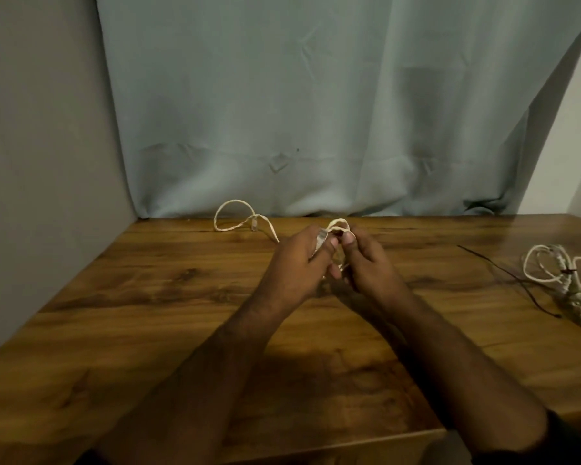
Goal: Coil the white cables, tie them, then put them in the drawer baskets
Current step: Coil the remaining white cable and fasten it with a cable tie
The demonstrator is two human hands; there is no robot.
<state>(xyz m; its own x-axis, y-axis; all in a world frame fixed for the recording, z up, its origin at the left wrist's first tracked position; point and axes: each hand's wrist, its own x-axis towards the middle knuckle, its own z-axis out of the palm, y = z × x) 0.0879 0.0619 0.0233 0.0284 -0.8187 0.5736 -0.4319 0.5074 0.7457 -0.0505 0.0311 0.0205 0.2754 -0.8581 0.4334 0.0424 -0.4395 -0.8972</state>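
Both hands are raised over the middle of the wooden table (148, 313) and hold one white cable (235, 209). My left hand (299, 263) pinches the cable near its clear plug end between thumb and fingers. My right hand (366, 263) pinches a small loop of the same cable that sticks up between the two thumbs. The rest of this cable trails away to the left in a loose loop on the far part of the table, with another plug lying there. How much cable sits inside my palms is hidden.
A bundle of white cables (564, 280) lies at the right edge of the table, with thin dark ties (503, 273) beside it. A pale blue curtain (316, 112) hangs behind the table. A grey wall (41, 146) stands at the left.
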